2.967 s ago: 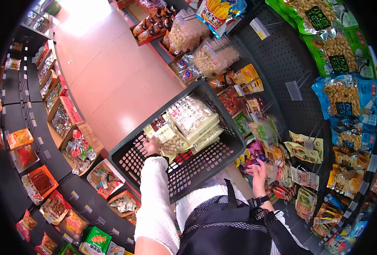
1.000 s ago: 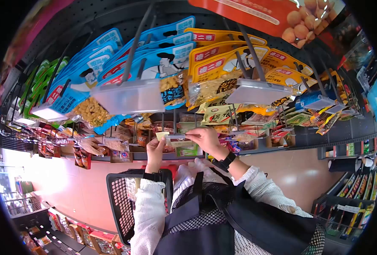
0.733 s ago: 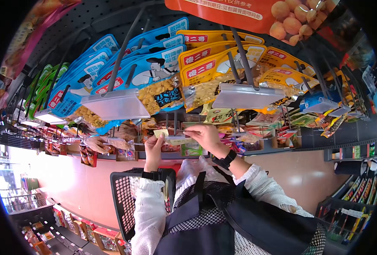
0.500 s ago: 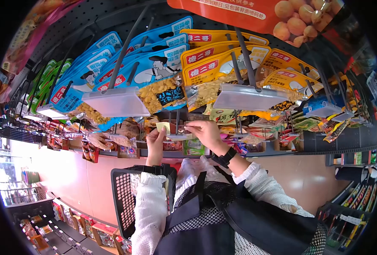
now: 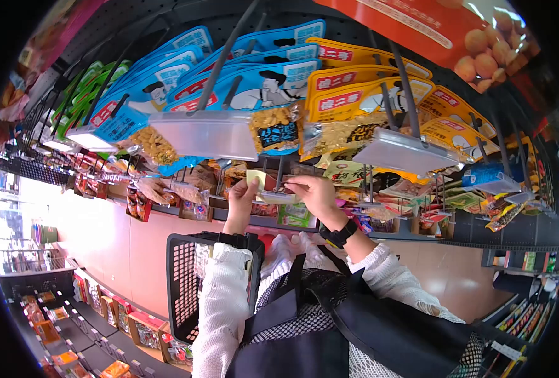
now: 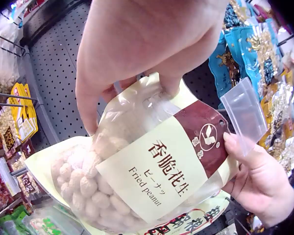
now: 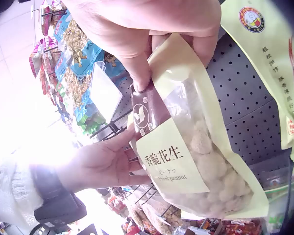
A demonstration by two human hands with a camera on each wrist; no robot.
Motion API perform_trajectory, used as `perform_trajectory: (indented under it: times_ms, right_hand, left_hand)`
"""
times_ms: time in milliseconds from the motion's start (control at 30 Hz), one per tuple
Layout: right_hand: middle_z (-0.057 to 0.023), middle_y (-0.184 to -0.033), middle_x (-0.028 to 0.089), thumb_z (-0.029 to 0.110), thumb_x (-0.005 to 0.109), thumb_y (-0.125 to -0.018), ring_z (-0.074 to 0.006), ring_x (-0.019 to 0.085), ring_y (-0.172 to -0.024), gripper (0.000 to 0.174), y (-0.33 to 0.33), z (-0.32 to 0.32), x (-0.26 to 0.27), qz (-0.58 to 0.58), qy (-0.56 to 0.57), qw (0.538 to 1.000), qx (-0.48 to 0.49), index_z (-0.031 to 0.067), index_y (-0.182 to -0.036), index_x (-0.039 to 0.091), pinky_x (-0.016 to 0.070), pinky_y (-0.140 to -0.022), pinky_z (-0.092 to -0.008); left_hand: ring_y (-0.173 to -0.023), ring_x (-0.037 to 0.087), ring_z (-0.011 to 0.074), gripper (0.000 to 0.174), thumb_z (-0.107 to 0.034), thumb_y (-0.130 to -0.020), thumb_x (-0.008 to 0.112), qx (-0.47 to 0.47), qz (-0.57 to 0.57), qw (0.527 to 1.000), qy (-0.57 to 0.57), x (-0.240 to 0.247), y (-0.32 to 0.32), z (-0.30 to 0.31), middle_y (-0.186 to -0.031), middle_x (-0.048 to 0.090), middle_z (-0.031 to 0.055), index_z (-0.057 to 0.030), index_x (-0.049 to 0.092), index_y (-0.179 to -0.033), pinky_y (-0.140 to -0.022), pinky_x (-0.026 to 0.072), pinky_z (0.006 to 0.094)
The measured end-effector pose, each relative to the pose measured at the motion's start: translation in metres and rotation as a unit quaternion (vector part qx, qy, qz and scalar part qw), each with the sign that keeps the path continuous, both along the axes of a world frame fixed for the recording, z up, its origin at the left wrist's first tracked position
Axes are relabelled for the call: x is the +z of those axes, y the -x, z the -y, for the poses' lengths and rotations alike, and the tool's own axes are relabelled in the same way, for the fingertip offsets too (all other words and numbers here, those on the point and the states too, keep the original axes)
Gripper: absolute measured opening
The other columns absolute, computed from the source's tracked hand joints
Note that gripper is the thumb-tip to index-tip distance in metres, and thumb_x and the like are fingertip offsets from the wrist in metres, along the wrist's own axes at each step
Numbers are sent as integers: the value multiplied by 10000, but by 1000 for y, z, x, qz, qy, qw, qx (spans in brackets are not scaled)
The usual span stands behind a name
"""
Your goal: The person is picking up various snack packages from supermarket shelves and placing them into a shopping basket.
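A pale yellow bag of fried peanuts [image 6: 142, 181] with a maroon top and a clear window is held up at the rack. My left hand [image 5: 238, 205] pinches one side of it, seen large above the bag in the left wrist view. My right hand [image 5: 317, 196] pinches the maroon top edge, thumb in front, as the right wrist view shows. A small hole is visible in the maroon part, near the right thumb. In the left wrist view a clear label holder [image 6: 244, 115] overlaps the right thumb. In the head view the bag [image 5: 258, 179] appears nearly edge-on.
Blue nut bags [image 5: 273, 101] and yellow nut bags [image 5: 336, 104] hang on hooks above the hands. A clear label holder [image 5: 207, 133] juts out there. A black shopping basket [image 5: 180, 277] hangs at the left forearm. A pale snack bag [image 7: 264, 54] hangs beside the right hand.
Three seconds ago the left hand was in the basket among the bags and the right hand was free. Now both hold the peanut bag at the rack. Over the last second they shift only slightly.
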State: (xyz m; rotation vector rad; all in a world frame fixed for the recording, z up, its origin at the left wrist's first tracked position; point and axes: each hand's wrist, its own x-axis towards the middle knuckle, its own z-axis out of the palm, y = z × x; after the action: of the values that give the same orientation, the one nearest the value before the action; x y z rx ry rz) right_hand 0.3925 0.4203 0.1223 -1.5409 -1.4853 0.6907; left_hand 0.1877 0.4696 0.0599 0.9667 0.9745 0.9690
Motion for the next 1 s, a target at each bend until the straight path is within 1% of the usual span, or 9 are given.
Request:
perform_trajectory:
  times_ms: [167,333,500,567,700,767,833,900,1000]
  right_hand:
    - [-76,-706,645,296,674,-759,-229,611,-571,198,-2,-5,-4,16,-43,999,-27,114,-835,692,460,-509,-293]
    - [-64,-691,654,317,675,-764,-208,625,-589,191,-3,-22,-12,-11,-2,997,-72,145,-843,698,460,-512,-299]
    - [-92,-643,632,428,636,-767,-281,605,-560,256,-9,-41,-17,86,-51,988,-114,186,-806,707,439,-489,-361]
    - [-90,-809,671,272,677,-770,-250,645,-741,212,-10,-45,-13,107,21,986,-124,98,-893,690,468,-632,-312]
    - [-116,-849,664,246,658,-801,-273,631,-812,245,-7,-43,-24,169,-37,977,-126,67,-969,653,460,-700,-324]
    - [-141,-1080,604,145,644,-811,-268,592,-964,353,-14,-33,-38,165,-95,979,-76,37,-1135,556,445,-781,-309]
    - [-154,-1351,368,48,621,-810,-272,453,-1173,566,-14,-10,-64,89,-94,985,-115,9,-1306,351,393,-903,-323]
    - [-124,-1440,150,5,598,-817,-267,284,-1292,696,7,20,-55,-6,-93,987,-132,11,-1374,180,327,-981,-353]
    - [-170,-1426,149,-34,551,-818,-273,266,-1294,708,43,70,-45,-57,-1,991,-123,18,-1387,132,313,-1007,-397]
  left_hand:
    - [-678,549,56,209,-241,-897,561,18,-51,999,3,0,-1,3,-772,618,-10,-46,634,-877,-616,441,210]
    - [-974,535,89,341,-257,-909,533,84,-71,994,2,23,-3,13,-1078,587,20,-33,526,-1167,-807,418,254]
    - [-965,548,110,307,-211,-921,500,85,-55,994,45,24,34,55,-1072,601,39,-11,539,-1151,-820,418,237]
    - [-1005,560,139,319,-231,-919,500,68,-63,994,63,27,54,84,-1087,599,58,-16,528,-1153,-822,426,250]
    - [-973,579,148,273,-178,-916,480,148,-27,981,121,28,98,148,-1070,610,77,-12,538,-1126,-833,430,249]
    - [-955,585,145,244,-160,-907,485,218,-13,965,146,21,120,184,-1029,621,75,-16,556,-1091,-817,447,250]
    - [-913,590,131,232,-169,-903,489,294,-2,935,196,6,143,226,-979,633,52,-26,578,-1062,-802,436,242]
    - [-866,589,124,199,-150,-899,486,361,7,909,209,-10,166,263,-943,637,54,-29,588,-1020,-778,440,250]
    - [-793,576,117,177,-117,-891,480,456,3,855,245,-38,199,320,-878,630,49,-24,581,-1003,-719,447,234]
